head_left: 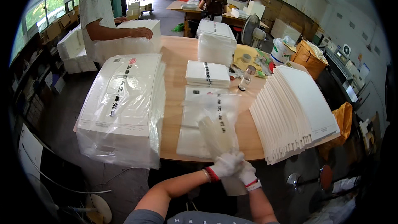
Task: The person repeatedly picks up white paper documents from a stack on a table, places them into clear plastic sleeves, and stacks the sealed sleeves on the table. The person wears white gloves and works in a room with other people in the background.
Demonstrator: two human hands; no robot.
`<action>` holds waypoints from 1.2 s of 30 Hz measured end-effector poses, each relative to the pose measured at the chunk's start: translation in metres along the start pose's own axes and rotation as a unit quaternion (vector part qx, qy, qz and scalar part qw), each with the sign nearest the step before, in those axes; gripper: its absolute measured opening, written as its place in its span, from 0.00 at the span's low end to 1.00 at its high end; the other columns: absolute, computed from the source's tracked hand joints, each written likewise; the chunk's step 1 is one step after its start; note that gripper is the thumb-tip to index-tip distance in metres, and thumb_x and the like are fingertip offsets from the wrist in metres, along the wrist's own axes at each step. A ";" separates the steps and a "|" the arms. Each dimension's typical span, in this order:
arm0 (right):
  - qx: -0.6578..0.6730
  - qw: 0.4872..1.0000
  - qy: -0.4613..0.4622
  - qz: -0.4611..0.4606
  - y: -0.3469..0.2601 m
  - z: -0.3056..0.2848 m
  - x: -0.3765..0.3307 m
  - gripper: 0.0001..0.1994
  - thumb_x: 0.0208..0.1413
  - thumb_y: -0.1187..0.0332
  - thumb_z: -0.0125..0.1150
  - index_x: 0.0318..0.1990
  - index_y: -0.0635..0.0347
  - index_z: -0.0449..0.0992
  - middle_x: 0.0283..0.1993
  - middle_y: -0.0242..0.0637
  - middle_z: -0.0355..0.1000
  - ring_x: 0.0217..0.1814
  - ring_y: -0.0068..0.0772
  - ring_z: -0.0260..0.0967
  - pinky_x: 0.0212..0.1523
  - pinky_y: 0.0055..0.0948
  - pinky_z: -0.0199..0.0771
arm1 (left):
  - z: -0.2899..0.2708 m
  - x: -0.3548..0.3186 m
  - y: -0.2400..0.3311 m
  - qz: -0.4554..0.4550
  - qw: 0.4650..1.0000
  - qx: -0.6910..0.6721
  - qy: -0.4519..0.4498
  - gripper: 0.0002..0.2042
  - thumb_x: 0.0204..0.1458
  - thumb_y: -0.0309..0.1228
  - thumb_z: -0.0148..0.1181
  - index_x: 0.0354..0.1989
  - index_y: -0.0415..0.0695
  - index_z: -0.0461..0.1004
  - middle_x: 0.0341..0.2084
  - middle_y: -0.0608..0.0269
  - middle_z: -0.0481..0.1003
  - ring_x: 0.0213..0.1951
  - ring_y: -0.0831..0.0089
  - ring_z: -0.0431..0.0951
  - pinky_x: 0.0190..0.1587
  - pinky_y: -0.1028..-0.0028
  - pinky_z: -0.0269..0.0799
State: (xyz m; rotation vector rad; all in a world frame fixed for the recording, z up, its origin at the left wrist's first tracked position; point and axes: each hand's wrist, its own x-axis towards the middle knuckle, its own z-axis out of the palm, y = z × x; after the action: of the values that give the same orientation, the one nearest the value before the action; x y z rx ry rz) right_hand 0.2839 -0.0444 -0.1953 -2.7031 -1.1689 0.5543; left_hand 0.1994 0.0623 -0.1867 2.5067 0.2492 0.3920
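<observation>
In the head view, low and just right of the middle of the frame, the left hand [226, 164] and the right hand [247, 173], both in white gloves with red cuffs, meet at the near edge of the wooden table [178, 54]. Both are closed around the lower end of a clear plastic bag [215, 118], which rises blurred from the hands toward the centre of the frame, over a flat white pack lying on the table. Beyond it, toward the centre, lies a short stack of white packs [207, 74], and above that a taller wrapped stack [215, 41]. At the left of the frame a large pile of bagged white sheets [122, 108] overhangs the table's near left edge. At the right a fanned row of white folded cards [296, 112] slants across the table's right end. A small clear jar [247, 77] stands between the short stack and the cards. In the upper left another person stands with a hand resting on a further wrapped pile [137, 37]. A desk fan [251, 29] stands behind the table, upper centre-right.
</observation>
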 end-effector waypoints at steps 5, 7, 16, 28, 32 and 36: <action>0.068 0.933 0.352 -0.037 -0.014 0.031 0.049 0.33 0.44 0.52 0.60 0.58 0.48 0.56 0.52 0.48 0.64 0.49 0.52 0.66 0.47 0.45 0.67 | -0.010 -0.026 -0.078 -0.063 0.996 0.031 0.055 0.18 0.45 0.32 0.54 0.47 0.45 0.67 0.36 0.51 0.73 0.37 0.51 0.72 0.38 0.59 0.70; 0.044 0.970 0.237 0.012 -0.023 0.050 0.085 0.31 0.51 0.54 0.53 0.61 0.49 0.50 0.41 0.49 0.70 0.40 0.51 0.70 0.37 0.48 0.70 | -0.008 -0.039 -0.101 0.048 0.986 0.135 0.084 0.18 0.44 0.29 0.55 0.47 0.43 0.67 0.37 0.52 0.72 0.37 0.54 0.73 0.39 0.61 0.70; -0.034 0.995 0.096 -0.001 0.003 0.041 0.112 0.30 0.58 0.59 0.41 0.65 0.54 0.40 0.31 0.50 0.72 0.28 0.51 0.71 0.28 0.52 0.68 | -0.023 -0.066 -0.181 -0.284 0.913 -0.078 0.283 0.15 0.51 0.25 0.47 0.48 0.38 0.61 0.38 0.50 0.69 0.37 0.57 0.73 0.37 0.65 0.69; 0.092 0.994 -0.012 -0.060 0.013 0.059 -0.017 0.37 0.56 0.58 0.43 0.66 0.56 0.31 0.28 0.57 0.71 0.28 0.58 0.69 0.29 0.56 0.65 | -0.023 -0.177 -0.080 -0.346 0.921 0.164 0.070 0.12 0.53 0.33 0.47 0.42 0.41 0.59 0.34 0.48 0.67 0.22 0.53 0.74 0.15 0.55 0.64; 0.055 0.996 -0.072 -0.025 0.008 0.051 -0.069 0.36 0.56 0.60 0.42 0.66 0.57 0.30 0.29 0.59 0.71 0.29 0.60 0.69 0.29 0.56 0.65 | -0.032 -0.212 -0.041 -0.386 0.920 0.013 0.072 0.09 0.53 0.33 0.47 0.39 0.45 0.60 0.38 0.48 0.66 0.32 0.47 0.74 0.27 0.45 0.63; 0.138 0.980 -0.065 -0.127 0.021 0.042 -0.162 0.37 0.55 0.65 0.44 0.65 0.66 0.30 0.30 0.58 0.70 0.25 0.56 0.69 0.25 0.51 0.67 | -0.042 -0.269 0.017 -0.343 0.937 -0.066 0.009 0.10 0.51 0.32 0.51 0.41 0.44 0.65 0.38 0.49 0.66 0.32 0.49 0.73 0.32 0.55 0.69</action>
State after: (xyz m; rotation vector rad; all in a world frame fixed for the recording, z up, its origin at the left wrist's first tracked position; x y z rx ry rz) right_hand 0.1797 -0.1770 -0.1956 -2.2725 -1.3319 0.7966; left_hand -0.0653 0.0004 -0.2034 2.1107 1.0263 0.1332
